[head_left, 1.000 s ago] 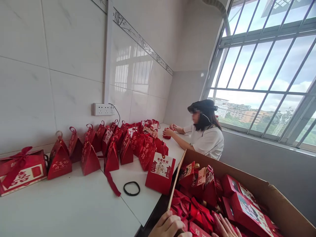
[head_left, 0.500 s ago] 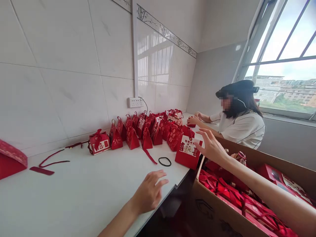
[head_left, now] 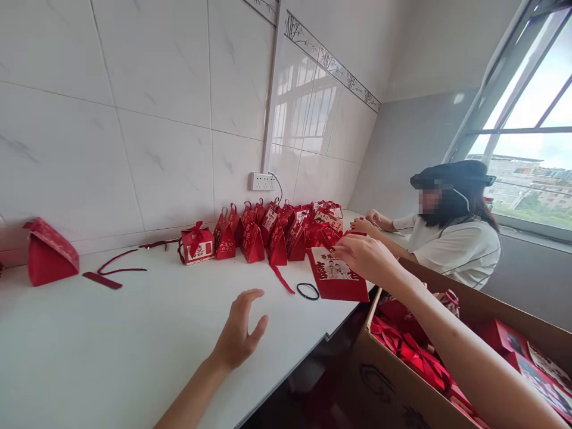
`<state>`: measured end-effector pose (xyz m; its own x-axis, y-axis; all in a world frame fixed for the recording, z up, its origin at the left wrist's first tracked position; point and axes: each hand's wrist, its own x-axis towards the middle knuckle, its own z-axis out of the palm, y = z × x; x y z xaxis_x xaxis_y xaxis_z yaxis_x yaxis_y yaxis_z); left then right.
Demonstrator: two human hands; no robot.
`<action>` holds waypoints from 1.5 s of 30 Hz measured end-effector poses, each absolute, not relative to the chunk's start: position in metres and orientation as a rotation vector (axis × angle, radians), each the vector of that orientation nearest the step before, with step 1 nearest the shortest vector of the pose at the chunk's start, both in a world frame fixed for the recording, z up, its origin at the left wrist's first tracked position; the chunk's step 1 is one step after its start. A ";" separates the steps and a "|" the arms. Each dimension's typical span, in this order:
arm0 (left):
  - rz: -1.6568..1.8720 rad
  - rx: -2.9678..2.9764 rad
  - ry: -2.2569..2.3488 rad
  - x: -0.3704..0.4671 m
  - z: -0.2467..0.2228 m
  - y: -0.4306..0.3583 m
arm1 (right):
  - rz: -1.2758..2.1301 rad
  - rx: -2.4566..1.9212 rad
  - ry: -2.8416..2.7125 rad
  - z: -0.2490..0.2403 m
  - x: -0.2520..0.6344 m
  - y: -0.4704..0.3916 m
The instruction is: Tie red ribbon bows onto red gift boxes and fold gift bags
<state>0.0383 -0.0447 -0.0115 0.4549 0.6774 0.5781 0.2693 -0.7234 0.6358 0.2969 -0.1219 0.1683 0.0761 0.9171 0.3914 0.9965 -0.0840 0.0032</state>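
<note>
My right hand point(head_left: 369, 256) is closed at the top of a red paper gift box point(head_left: 339, 289) near the table's right edge. That box tilts, its printed picture panel facing me, and the fingers partly hide its upper end. Over the white table point(head_left: 147, 339) hovers my left hand point(head_left: 239, 333), empty, thumb and fingers apart. Between my hands lies a black elastic band point(head_left: 308, 291), with a red ribbon point(head_left: 282, 279) beside it. Several red gift boxes point(head_left: 252, 241) with loop handles stand in rows behind, and a low one with a bow point(head_left: 197, 243) ends the row.
At lower right, a cardboard carton point(head_left: 379, 363) holds several red boxes and ribbons. Another person point(head_left: 460, 238) sits at the far end, hands on the table. A lone red box point(head_left: 51, 253) stands at left near a loose cord point(head_left: 120, 266) and a dark red strip point(head_left: 102, 280).
My right hand has come down onto the top of the picture box, which has gone from upright to tilted. My left hand has moved left and spread. The view has turned left.
</note>
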 end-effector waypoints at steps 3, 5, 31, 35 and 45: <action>1.158 1.995 0.768 0.034 -0.009 -0.044 | -0.126 -1.656 -2.129 0.179 0.256 -0.103; 1.217 1.818 0.690 0.029 -0.004 -0.040 | 0.111 -1.446 -2.139 0.173 0.234 -0.082; 0.974 1.744 1.196 0.000 -0.006 -0.008 | 0.520 -0.867 -1.546 0.050 0.184 0.009; 0.974 1.743 1.256 0.000 -0.008 -0.006 | 0.602 -0.871 -1.494 0.049 0.183 0.012; 0.969 1.753 1.277 0.003 -0.007 -0.008 | 0.554 -0.903 -1.417 0.047 0.181 0.015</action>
